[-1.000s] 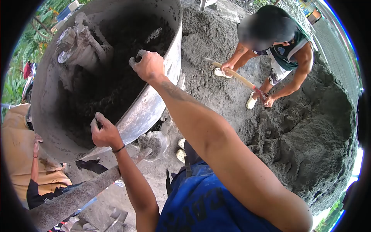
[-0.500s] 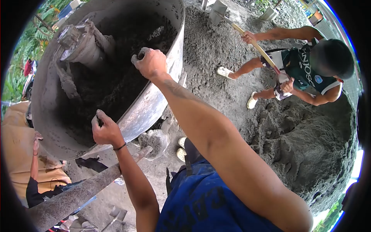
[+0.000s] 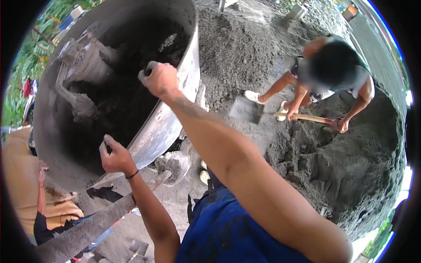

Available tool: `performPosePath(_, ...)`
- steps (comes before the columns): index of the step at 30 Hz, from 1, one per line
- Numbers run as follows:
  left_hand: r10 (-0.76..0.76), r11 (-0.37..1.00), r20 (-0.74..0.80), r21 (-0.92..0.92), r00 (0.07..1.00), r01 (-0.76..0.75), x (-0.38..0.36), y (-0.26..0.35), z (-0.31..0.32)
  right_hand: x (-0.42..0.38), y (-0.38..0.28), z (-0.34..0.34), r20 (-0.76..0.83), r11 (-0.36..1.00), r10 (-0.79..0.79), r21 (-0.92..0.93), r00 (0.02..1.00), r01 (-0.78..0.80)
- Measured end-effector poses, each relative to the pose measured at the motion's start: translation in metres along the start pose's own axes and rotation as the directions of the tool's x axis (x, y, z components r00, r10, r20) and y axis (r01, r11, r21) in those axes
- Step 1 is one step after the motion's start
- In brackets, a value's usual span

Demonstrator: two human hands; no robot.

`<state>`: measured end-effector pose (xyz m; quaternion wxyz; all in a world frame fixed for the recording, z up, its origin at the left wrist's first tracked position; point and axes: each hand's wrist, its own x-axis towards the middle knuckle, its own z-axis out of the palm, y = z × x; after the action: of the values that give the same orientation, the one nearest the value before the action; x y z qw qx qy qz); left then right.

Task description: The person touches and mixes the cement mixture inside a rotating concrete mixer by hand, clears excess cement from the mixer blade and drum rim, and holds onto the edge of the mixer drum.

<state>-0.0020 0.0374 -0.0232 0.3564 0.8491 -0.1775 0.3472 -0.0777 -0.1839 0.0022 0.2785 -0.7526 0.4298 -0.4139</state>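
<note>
My left hand (image 3: 116, 158), with a dark band at the wrist, is over the near rim of a big round metal mixer drum (image 3: 151, 140). Its dusty thumb and fingers are half curled, a gap between them and nothing visible in it. Farther up, over the right side of the drum, my right hand (image 3: 161, 81) is loosely curled in the same way, grey dust on its fingertips, with no object seen in it. Dark grey mix (image 3: 131, 92) lies inside the drum, beside a coated central hub (image 3: 90, 65) and a paddle arm (image 3: 79, 103).
At right, a bent-over person (image 3: 337, 65) holds a shovel (image 3: 247, 109) low over the ground, beside a large grey heap (image 3: 355, 162). A dusty pole (image 3: 101, 223) crosses the lower left. Another person's arm (image 3: 41, 188) reaches to the drum's left edge.
The person at right has bent down and swung the shovel from the top toward the near ground. The paddle arm has shifted in the drum. My hands keep their pose, slightly further left in view.
</note>
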Motion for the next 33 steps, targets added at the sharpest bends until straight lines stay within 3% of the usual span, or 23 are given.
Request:
performPosePath(10, 0.002, 0.998, 0.041, -0.056, 0.999, 0.001, -0.0014, -0.0018, 0.0024, 0.002, 0.0029, -0.004, 0.092, 0.999, 0.034, -0.012, 0.995, -0.033)
performPosePath(16, 0.041, 0.999, 0.032, 0.005, 0.999, -0.041, -0.0011, 0.0002, -0.0002, 0.0014, 0.0018, -0.0054, 0.083, 0.999, 0.035, -0.014, 0.996, -0.034)
performPosePath(19, 0.014, 0.998, 0.007, -0.061, 1.0, -0.014, -0.0028, -0.0072, 0.0055, 0.0017, 0.0025, -0.0048, 0.095, 0.999, 0.029, -0.017, 0.995, -0.027)
performPosePath(33, -0.015, 1.0, 0.027, -0.018, 1.0, 0.016, -0.0018, -0.0051, 0.0041, 0.0014, 0.0032, -0.0019, 0.089, 1.0, 0.011, -0.018, 0.996, -0.01)
